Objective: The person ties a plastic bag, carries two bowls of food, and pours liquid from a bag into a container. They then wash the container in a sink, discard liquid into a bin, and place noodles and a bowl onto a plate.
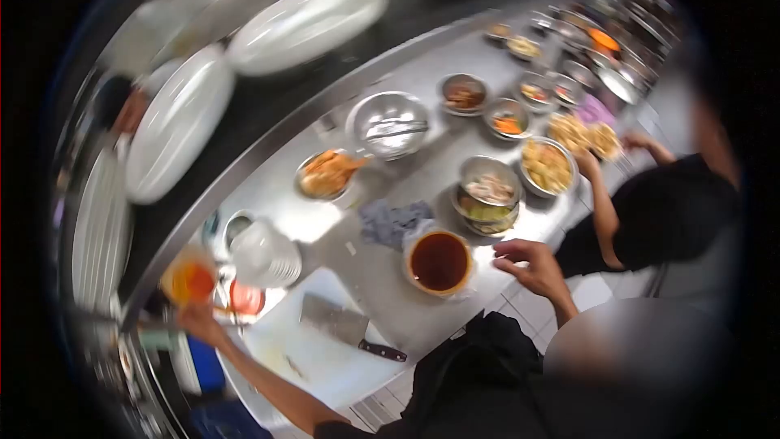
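Note:
My left hand [201, 323] reaches to the far left end of the counter. Its blurred fingers are closed at the near side of a clear tub of orange-red sauce [192, 278], seemingly gripping it. My right hand [530, 267] hovers at the counter's near edge with bent fingers apart, holding nothing. Just left of it stands a round tub of dark brown sauce [439, 262]. A cleaver [335, 319] lies on the white cutting board [325, 382], between my arms. A stack of clear plastic containers [264, 254] and a red-topped item [246, 297] are close to my left hand.
A crumpled grey cloth [394, 222], stacked food bowls [487, 187], a metal bowl [388, 126] and a bowl of orange-brown food [325, 173] are on the steel counter. Long white plates [309, 26] line the back shelf. Another person [674, 211] works at right, hands at fried-looking food [585, 136].

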A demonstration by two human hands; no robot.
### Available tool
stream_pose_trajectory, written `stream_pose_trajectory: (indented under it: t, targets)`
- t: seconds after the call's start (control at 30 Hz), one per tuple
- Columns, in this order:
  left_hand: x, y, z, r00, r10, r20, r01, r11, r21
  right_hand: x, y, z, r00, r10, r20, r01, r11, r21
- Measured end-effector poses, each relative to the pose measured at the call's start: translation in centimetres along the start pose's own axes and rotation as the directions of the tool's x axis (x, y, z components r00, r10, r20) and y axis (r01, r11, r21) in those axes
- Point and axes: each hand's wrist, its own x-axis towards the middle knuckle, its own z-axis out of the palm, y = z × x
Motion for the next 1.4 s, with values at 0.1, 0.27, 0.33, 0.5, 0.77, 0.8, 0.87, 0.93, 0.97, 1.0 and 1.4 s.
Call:
stream_pose_trajectory:
  t: [0.1,0.27,0.33,0.5,0.77,0.8,0.87,0.93,0.97,1.0,1.4]
  targets:
    - [-1.6,11.5,2.2,0.972,-0.184,0.149,0.190,0.981,-0.031,2.5,0.0,-1.9,0.998,-0.052,-0.047,0.053,0.998,0.028]
    - [-4.4,22.8,12.8,0.857,-0.374,0.353,0.448,0.881,-0.153,8.3,0.1,-4.0,0.995,-0.098,0.028,0.089,0.968,0.236]
    - [-6.3,26.8,16.9,0.818,-0.406,0.406,0.499,0.853,-0.152,10.8,-0.6,-5.4,0.986,-0.135,0.102,0.107,0.965,0.241]
    - [-11.7,33.0,26.6,0.767,-0.378,0.519,0.511,0.848,-0.137,16.2,-3.9,-8.6,0.890,-0.408,0.202,0.360,0.903,0.235]
    - [-17.9,37.8,37.2,0.743,-0.252,0.619,0.373,0.925,-0.071,23.0,-2.7,-12.4,0.907,-0.289,0.305,0.063,0.810,0.582]
    - [-18.4,38.6,38.0,0.747,-0.252,0.615,0.350,0.936,-0.042,23.8,-2.4,-12.7,0.912,-0.291,0.288,0.081,0.817,0.571]
    - [-19.5,38.9,39.7,0.737,-0.254,0.627,0.329,0.944,-0.004,25.1,-1.7,-13.4,0.923,-0.229,0.310,0.038,0.855,0.518]
    - [-20.1,39.8,41.3,0.721,-0.247,0.647,0.282,0.958,0.051,26.8,-1.0,-13.5,0.940,-0.175,0.294,0.017,0.883,0.470]
    - [-20.3,40.1,41.9,0.724,-0.261,0.639,0.291,0.955,0.060,27.9,0.1,-13.2,0.935,-0.173,0.310,0.009,0.885,0.466]
    - [-20.3,40.4,42.5,0.710,-0.230,0.666,0.295,0.955,0.016,29.1,1.4,-12.9,0.942,-0.180,0.284,0.012,0.863,0.505]
    - [-33.1,24.3,13.7,0.732,-0.679,-0.053,0.655,0.681,0.328,44.2,3.6,-14.7,0.911,-0.339,0.235,0.207,0.868,0.451]
